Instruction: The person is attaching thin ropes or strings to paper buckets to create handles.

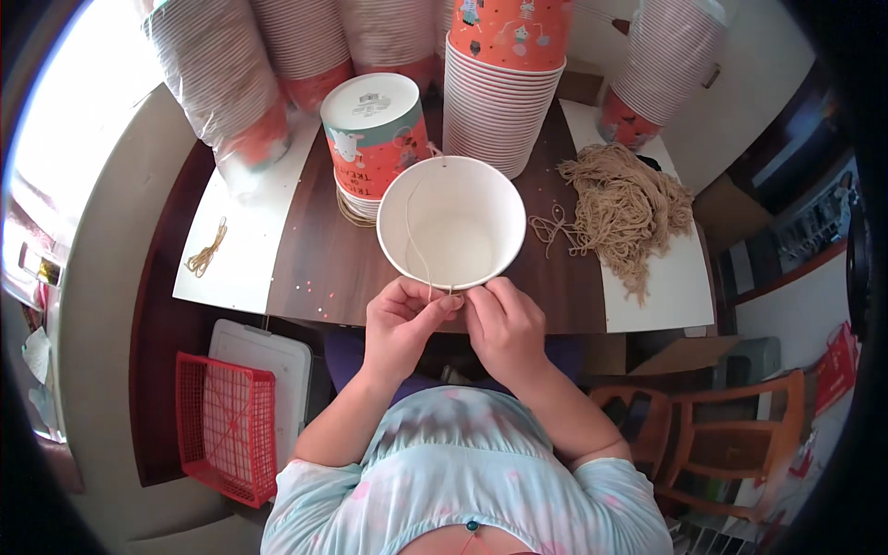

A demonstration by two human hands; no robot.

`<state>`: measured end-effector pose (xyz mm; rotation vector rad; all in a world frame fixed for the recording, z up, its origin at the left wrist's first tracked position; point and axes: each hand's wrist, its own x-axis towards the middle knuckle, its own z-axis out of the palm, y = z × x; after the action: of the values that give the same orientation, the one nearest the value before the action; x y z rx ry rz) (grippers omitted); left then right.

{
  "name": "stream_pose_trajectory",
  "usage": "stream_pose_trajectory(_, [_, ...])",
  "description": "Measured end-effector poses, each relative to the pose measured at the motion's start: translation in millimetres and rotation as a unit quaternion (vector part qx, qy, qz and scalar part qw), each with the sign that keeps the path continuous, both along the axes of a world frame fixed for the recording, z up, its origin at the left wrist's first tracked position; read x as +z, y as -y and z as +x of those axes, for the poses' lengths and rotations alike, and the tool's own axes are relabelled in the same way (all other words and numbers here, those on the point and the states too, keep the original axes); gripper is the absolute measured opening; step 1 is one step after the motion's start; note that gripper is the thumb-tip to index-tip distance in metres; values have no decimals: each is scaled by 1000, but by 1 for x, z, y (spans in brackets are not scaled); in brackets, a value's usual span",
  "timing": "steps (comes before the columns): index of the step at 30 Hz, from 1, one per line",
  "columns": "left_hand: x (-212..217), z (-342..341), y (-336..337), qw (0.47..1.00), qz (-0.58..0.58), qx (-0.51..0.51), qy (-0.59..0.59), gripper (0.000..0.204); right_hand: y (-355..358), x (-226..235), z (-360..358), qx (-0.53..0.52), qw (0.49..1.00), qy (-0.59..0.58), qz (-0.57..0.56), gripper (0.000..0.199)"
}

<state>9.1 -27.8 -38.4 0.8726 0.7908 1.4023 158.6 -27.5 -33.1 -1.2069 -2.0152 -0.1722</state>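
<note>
A white-lined paper bucket [453, 231] stands on the table's near edge with its mouth facing up toward me. A thin beige cord [413, 227] runs from a hole near its far rim, down across the inside, to the near rim. There my left hand [404, 324] pinches the cord between thumb and fingers. Close beside it, my right hand [506, 331] is closed with its fingertips on the cord at the near rim. The cord's end between the fingers is mostly hidden.
Upside-down orange printed buckets [377, 139] and a tall stack [499, 116] stand behind. Plastic-wrapped stacks [217, 69] line the back. A heap of beige cords [629, 203] lies right; a small cord bundle [207, 248] lies left. A red basket [227, 425] is below left, a wooden chair [735, 444] right.
</note>
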Motion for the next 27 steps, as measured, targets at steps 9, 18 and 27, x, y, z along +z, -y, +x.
stream_pose_trajectory(9, [-6,-8,6,999,-23,30,-23,10,-9,-5,-12,247,620,-554,-498,24])
stream_pose_trajectory(18, [-2,-12,10,998,-31,48,-37,10,-17,-20,-9,235,560,-597,-524,18])
stream_pose_trajectory(27, [-4,-13,10,972,17,121,-200,9,-16,-7,-11,65,988,-138,-15,22])
